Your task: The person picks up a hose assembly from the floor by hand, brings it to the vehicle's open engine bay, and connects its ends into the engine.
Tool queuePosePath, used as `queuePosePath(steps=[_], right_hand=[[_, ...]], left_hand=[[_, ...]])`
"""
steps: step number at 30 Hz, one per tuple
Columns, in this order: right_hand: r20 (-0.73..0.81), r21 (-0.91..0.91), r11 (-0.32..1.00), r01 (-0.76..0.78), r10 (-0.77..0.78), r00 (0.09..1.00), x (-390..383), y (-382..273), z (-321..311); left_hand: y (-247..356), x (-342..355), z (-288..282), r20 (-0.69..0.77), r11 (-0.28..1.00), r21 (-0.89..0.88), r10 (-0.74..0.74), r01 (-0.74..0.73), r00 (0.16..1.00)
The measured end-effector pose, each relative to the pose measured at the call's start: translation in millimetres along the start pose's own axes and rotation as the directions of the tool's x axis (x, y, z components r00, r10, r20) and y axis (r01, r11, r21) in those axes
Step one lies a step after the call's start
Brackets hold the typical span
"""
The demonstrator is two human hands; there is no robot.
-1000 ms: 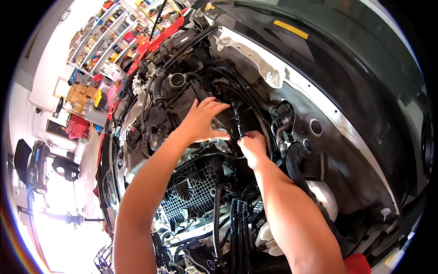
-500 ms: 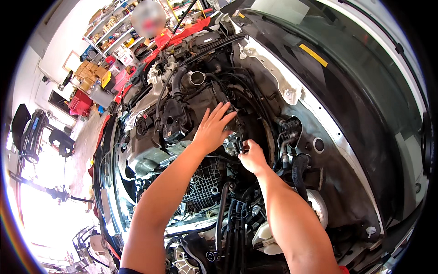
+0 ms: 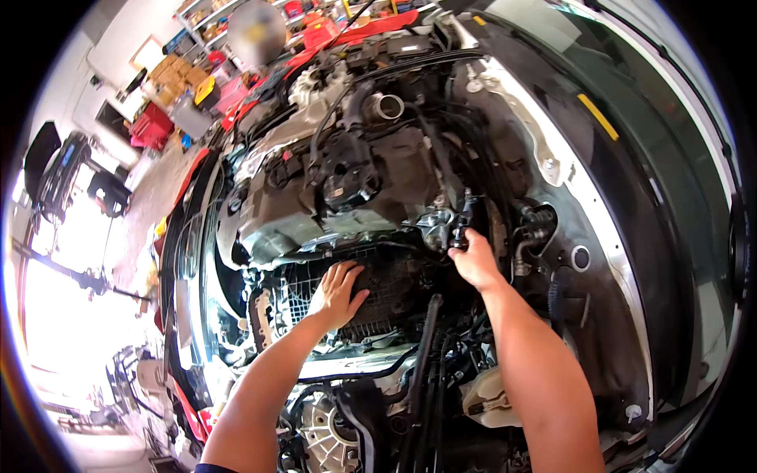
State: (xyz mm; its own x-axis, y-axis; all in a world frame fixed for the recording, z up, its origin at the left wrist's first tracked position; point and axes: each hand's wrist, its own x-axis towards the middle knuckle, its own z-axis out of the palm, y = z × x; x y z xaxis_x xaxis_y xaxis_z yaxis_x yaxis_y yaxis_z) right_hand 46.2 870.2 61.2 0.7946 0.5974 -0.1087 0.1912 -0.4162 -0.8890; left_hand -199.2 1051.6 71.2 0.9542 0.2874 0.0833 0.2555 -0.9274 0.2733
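Observation:
I look down into an open car engine bay. My left hand (image 3: pixel 337 293) lies flat, fingers spread, on a black ribbed grille cover (image 3: pixel 394 292) in the middle of the bay. My right hand (image 3: pixel 475 260) is to the right and slightly higher, its fingers closed on a small black upright fitting (image 3: pixel 460 225) beside a silver metal bracket (image 3: pixel 435 227). Whether that piece is a tool or an engine part is unclear. The grey engine block (image 3: pixel 315 197) sits above both hands.
A round metal pipe opening (image 3: pixel 386 106) is at the top of the engine. Black hoses (image 3: pixel 422 370) run down between my forearms. A white fluid reservoir (image 3: pixel 487 398) sits lower right, the white fender edge (image 3: pixel 552 158) on the right. Workshop shelves and a red toolbox (image 3: pixel 154 122) stand at upper left.
My left hand has come down from the upper engine hoses onto the grille cover. My right hand has stayed on the small black fitting. The view has shifted downward.

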Motion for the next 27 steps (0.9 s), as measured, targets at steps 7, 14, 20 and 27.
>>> queuePosePath(steps=[7, 14, 20, 27], right_hand=[[0.035, -0.064, 0.995, 0.081, -0.079, 0.996, 4.4, 7.6, 3.2], [0.038, 0.034, 0.995, -0.094, 0.093, 0.995, 6.5, 13.9, 5.9], [0.05, 0.046, 0.983, -0.18, 0.177, 0.983, 3.7, 3.0, 3.6], [0.058, 0.015, 0.984, -0.177, 0.176, 0.983, 8.1, 7.9, -5.0]], left_hand=[[-11.6, -5.0, 9.7, -0.087, 1.0, -0.015, 0.004, -0.005, 0.996], [-14.4, -11.4, 9.2, -0.106, 1.0, 0.005, -0.004, 0.004, 0.994], [-18.3, -14.0, 11.5, -0.092, 0.999, -0.009, -0.033, 0.033, 0.995], [-21.2, -13.9, 15.3, -0.052, 0.999, -0.012, -0.044, 0.043, 0.998]])
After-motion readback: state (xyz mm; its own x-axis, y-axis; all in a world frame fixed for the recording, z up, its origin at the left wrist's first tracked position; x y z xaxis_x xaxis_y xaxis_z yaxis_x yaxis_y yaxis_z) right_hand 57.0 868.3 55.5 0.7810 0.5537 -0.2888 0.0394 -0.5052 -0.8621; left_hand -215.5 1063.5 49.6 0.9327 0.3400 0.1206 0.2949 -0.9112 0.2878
